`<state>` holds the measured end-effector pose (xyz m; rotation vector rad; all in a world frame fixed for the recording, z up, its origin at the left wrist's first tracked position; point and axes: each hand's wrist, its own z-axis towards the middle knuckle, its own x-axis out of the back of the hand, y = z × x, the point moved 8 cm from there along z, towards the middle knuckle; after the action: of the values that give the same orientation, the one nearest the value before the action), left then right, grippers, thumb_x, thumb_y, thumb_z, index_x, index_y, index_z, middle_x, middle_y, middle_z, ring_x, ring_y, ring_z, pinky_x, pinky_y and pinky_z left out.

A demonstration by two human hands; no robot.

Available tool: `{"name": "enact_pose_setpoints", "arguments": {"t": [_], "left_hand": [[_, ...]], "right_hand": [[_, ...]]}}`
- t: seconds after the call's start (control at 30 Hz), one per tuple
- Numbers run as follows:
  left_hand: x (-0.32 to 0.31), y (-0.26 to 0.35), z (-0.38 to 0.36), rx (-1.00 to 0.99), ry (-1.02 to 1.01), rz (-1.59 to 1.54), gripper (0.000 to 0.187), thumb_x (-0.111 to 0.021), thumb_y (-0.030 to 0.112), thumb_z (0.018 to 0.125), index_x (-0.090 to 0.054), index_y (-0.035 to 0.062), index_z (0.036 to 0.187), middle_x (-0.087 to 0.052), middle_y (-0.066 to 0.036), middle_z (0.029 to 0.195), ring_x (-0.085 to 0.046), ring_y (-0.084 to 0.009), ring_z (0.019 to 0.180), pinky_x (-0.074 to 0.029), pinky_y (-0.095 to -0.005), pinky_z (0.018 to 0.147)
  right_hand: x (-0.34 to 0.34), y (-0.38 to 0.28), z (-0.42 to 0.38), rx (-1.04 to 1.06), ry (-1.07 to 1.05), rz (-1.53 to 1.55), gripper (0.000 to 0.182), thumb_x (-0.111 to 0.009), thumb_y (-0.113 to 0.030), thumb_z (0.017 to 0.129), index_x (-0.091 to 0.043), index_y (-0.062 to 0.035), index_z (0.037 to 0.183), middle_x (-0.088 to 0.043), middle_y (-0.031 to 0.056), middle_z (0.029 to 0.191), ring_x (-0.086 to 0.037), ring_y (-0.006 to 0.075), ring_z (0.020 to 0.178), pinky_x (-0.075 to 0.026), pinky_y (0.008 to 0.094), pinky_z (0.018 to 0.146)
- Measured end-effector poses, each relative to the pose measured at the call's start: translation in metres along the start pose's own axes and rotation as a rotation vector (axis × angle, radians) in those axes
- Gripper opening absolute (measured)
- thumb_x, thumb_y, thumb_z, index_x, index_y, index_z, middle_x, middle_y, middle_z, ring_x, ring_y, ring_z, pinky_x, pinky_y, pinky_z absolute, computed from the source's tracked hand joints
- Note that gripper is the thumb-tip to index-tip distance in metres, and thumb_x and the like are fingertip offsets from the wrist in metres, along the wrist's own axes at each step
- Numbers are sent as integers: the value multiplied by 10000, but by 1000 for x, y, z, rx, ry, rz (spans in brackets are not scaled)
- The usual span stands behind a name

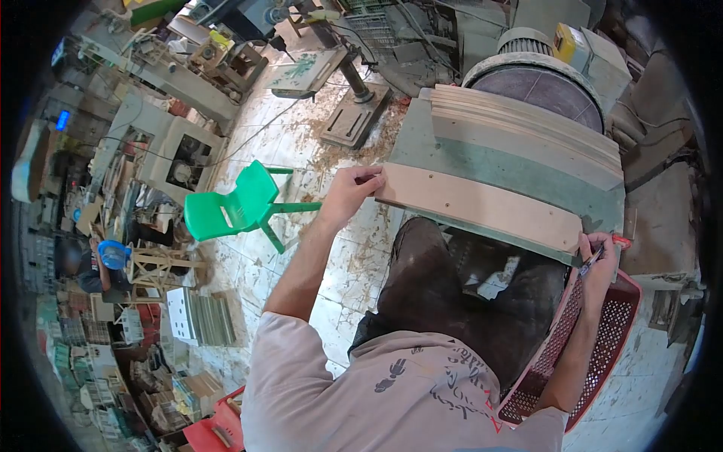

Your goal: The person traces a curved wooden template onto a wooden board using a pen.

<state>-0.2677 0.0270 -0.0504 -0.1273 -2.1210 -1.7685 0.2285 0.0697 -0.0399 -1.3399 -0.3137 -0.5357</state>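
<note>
A long pale wooden board (474, 202) with several small holes lies along the near edge of a green worktable (497, 167). At its left end, my left hand (352, 194) pinches the board between thumb and fingers. My right hand (596, 265) is at the board's right end, its fingers closed round a slim pen-like tool (591, 262). A small red item (621, 241) shows just beside that hand. Behind the board, several long boards (527, 132) are stacked on the table.
A round sanding disc machine (538, 90) stands behind the table. A red perforated basket (602, 354) is below my right arm. At the left are a green plastic chair (233, 207), a drill press base (355, 117), stacked panels (199, 316) and a person (90, 267) farther off.
</note>
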Motion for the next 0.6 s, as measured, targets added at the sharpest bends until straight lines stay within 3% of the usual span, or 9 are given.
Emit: {"name": "enact_pose_setpoints", "arguments": {"t": [0.2, 0.33, 0.37, 0.4, 0.5, 0.6], "left_hand": [[1, 7, 1, 2, -18, -12, 330, -667, 122, 875, -605, -50, 1151, -687, -100, 884, -635, -136, 797, -514, -281, 726], [0, 41, 0, -191, 68, 476, 277, -701, 122, 811, -608, 15, 1050, -676, -124, 898, -660, -231, 842, -524, -339, 747], [-8, 58, -5, -349, 72, 576, 260, -695, 110, 804, -613, 15, 1032, -666, -139, 911, -650, -271, 883, -515, -362, 774], [-16, 64, -3, -374, 49, 641, 254, -692, 95, 796, -617, 25, 1028, -648, -151, 964, -634, -309, 908, -501, -381, 803], [-67, 101, -12, -360, -59, 667, 270, -712, 120, 789, -622, 43, 1032, -623, -146, 1063, -619, -325, 940, -490, -397, 819], [-133, 121, -20, -482, -229, 617, 287, -739, 135, 787, -636, 43, 1039, -624, -135, 1121, -636, -300, 930, -498, -368, 824]], "right_hand": [[-1, 10, 1, -21, -1, 9, 160, -696, -121, 894, -577, -15, 877, -543, -12, 795, -486, 88, 758, -403, 223, 714], [-2, 11, -2, 8, 24, 169, 145, -699, -107, 878, -587, -14, 893, -550, -10, 800, -493, 91, 759, -412, 236, 704], [-1, 6, -3, -20, 28, 149, 142, -699, -115, 879, -595, -20, 895, -558, -13, 793, -494, 86, 753, -411, 233, 692], [-3, 4, -4, -50, 17, 261, 130, -697, -113, 879, -599, -28, 893, -564, -19, 778, -496, 76, 737, -408, 234, 673], [-3, 3, -3, -36, 24, 268, 154, -718, -128, 864, -599, -32, 883, -565, -31, 741, -500, 65, 690, -399, 225, 628], [-2, 3, -3, -37, 21, 217, 163, -723, -128, 860, -598, -25, 881, -556, -30, 722, -487, 64, 666, -394, 226, 603]]}}
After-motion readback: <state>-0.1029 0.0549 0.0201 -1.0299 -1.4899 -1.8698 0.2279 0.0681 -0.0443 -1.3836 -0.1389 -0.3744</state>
